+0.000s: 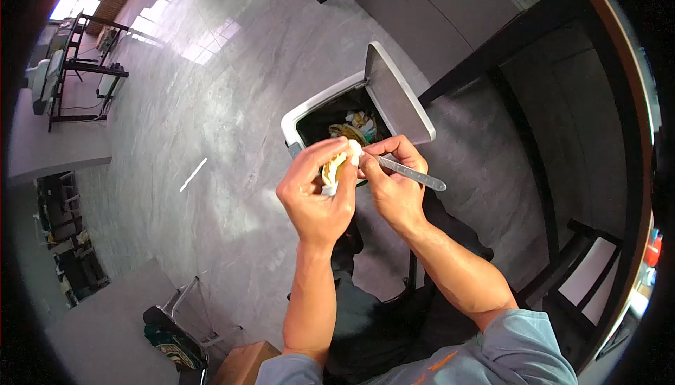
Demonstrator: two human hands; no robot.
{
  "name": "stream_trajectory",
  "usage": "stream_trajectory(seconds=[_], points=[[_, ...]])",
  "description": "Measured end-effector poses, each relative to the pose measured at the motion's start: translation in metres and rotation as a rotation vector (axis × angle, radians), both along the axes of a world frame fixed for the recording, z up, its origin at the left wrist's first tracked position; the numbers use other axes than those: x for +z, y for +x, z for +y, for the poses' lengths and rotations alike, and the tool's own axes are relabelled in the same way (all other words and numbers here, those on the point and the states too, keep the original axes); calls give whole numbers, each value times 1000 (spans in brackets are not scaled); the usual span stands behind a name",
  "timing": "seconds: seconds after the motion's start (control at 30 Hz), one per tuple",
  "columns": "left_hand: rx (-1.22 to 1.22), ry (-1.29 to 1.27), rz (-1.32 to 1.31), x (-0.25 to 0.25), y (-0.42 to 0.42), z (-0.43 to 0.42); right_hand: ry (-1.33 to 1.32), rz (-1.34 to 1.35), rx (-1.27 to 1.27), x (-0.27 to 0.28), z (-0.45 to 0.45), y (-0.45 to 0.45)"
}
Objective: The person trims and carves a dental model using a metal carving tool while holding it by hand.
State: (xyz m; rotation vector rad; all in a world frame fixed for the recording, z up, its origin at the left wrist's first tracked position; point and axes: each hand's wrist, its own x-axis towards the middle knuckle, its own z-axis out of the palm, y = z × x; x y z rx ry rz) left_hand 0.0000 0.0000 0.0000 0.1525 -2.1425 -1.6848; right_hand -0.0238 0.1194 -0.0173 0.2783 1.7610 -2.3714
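Fingers curled, my left hand (318, 191) holds a small whitish-yellow item (335, 168), too small to identify for certain. My right hand (397, 184) grips a flat translucent strip-like tool (415, 176), whose rounded end sticks out to the right. The fingertips of both hands meet near the top of the whitish-yellow item. Beneath and beyond the hands stands a bin with a white rim (309, 104); its lid (397, 93) is raised on the right side. Crumpled waste (358, 126) lies inside, partly hidden by my hands.
A grey cabinet (422, 9) stands beyond the bin. A desk edge (643, 174) curves along the right. At the lower left are a metal-framed chair (172, 329) and a cardboard box (242, 364). Black racks (81, 65) stand at the upper left.
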Motion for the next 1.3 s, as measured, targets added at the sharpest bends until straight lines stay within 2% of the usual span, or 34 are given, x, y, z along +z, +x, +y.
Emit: stream_trajectory(seconds=[0.1,0.17,0.2,0.3,0.43,0.6,0.7,0.83,0.93,1.13,1.3], points=[[61,95,-13,2,-2,5,86,149,-75,8,2,3],[142,148,23,-11,-7,5,123,346,-144,7,-2,-10],[137,204,53,-16,-9,3,65,361,-162,18,-5,-15],[188,327,67,-7,-14,8,106,508,-125,34,-9,-32],[230,348,65,6,-16,9,59,457,-118,48,-14,-37],[222,316,27,4,-8,8,15,367,-101,33,-5,-14],[220,453,-2,0,-5,12,-30,331,-115,23,-8,-7],[236,511,-43,-1,-3,16,-45,324,-99,21,-8,-5],[210,476,-33,-4,0,16,-85,328,-114,20,-7,-6],[173,508,4,3,4,16,-4,406,-47,16,-1,-3],[147,629,-8,4,10,14,29,462,-43,21,-1,1]])
